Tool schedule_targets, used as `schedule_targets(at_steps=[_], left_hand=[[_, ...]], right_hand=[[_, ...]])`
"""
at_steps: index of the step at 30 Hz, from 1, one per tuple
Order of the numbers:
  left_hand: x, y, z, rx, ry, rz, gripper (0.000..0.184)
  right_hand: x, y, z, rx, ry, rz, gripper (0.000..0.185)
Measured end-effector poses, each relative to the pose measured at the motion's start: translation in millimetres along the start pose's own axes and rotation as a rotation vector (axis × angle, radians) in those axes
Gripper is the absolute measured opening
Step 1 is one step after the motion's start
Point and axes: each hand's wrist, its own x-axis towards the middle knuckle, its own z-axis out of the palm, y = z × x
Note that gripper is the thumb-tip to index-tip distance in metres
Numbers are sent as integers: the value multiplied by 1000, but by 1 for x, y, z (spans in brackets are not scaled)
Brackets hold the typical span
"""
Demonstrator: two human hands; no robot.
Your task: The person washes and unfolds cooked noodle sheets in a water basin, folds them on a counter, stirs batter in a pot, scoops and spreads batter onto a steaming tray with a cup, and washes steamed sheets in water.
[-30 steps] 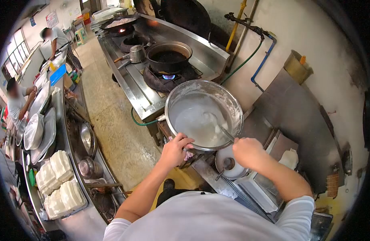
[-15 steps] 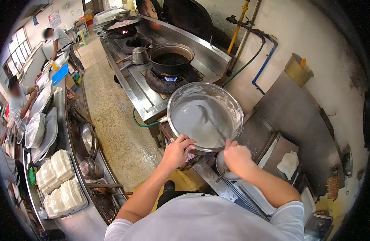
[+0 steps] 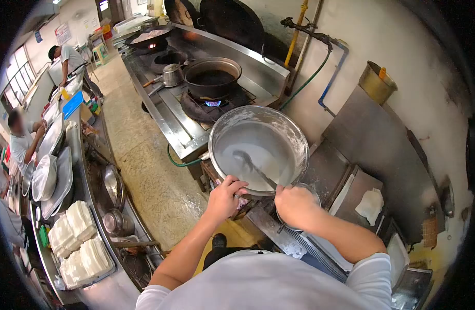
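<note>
The bowl (image 3: pixel 295 137) is smooth, glossy metal, the stove (image 3: pixel 266 77) shiny metal, the shirt (image 3: pixel 263 284) matt cloth

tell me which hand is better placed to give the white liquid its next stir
Likely the right hand: it grips the ladle, whose end dips into the white liquid. The left hand is at the near rim of the bowl, so it seems better placed to steady that.

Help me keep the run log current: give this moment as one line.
left hand: on metal bowl rim | right hand: gripping stirring tool | stirring tool: dipped in whitish liquid | nearby: pot over blue flame
</note>
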Motion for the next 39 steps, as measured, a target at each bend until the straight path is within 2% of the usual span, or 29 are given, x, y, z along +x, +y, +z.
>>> schedule_targets(at_steps=[2,5,6,9,10,12,13,15,18,19,20,21,24,27,28,31,35,39], left_hand=[[0,2,-1,38,1,10,44],[2,3,-2,49,5,26,43],[3,3,-2,46,4,32,43],[5,2,-1,76,9,40,41],[5,1,-1,76,9,44,41],[4,0,2,74,12,51,39],[3,-1,3,76,18,57,31],[2,-3,5,80,32,68,17],[0,0,2,67,41,63,17],[1,0,2,61,39,55,22],[2,1,1,55,36,47,28],[3,1,1,49,33,39,34],[3,-2,2,92,47,67,18],[4,-3,3,98,45,74,19],[4,-3,3,90,43,74,19],[2,-3,3,77,42,78,21],[1,-6,6,82,51,93,22],[-1,-3,4,87,38,71,22]], right_hand=[[1,-1,17,-81,91,66,49],[2,22,36,-85,53,159,48],[0,30,27,-84,11,142,39],[-10,42,-16,-11,-125,81,28],[-13,41,-42,41,-255,74,20],[-17,37,-71,31,-280,31,19],[-17,34,-76,27,-295,10,18],[-15,26,-71,69,-249,-38,18],[-5,7,-36,76,-105,-36,26],[0,2,-15,69,-43,-22,30],[2,1,8,-18,73,-13,45],[5,4,21,-44,83,35,47],[3,21,34,-115,56,166,49],[-4,45,14,-120,-84,101,38],[-9,53,2,-19,-55,21,30],[-3,59,-54,122,-357,63,24],[12,69,-52,249,-468,53,26],[7,64,-3,679,-261,111,27]])
